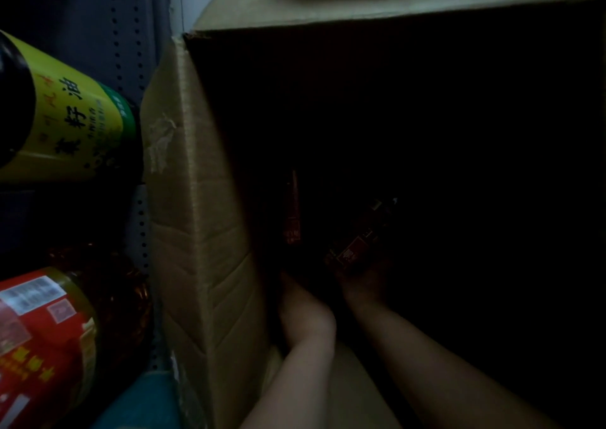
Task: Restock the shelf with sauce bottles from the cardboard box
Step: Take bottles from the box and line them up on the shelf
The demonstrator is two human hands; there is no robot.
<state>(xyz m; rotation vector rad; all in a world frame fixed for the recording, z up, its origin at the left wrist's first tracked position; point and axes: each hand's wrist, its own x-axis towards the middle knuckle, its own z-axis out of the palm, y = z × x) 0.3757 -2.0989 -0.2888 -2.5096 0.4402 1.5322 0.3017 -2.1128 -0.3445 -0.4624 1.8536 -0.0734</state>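
both arms reach deep into the cardboard box. my right hand cups a red-labelled sauce bottle; my left hand is too dark to read, near another bottle. picking step; next, lift clear toward the shelf.

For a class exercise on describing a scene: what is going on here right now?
A person is reaching with both arms deep into a large cardboard box. The right hand seems to be holding a dark sauce bottle with a red label; the left hand is beside another bottle, but the dim light hides whether it grips it. To the left stand a yellow-labelled bottle and a red-labelled bottle.
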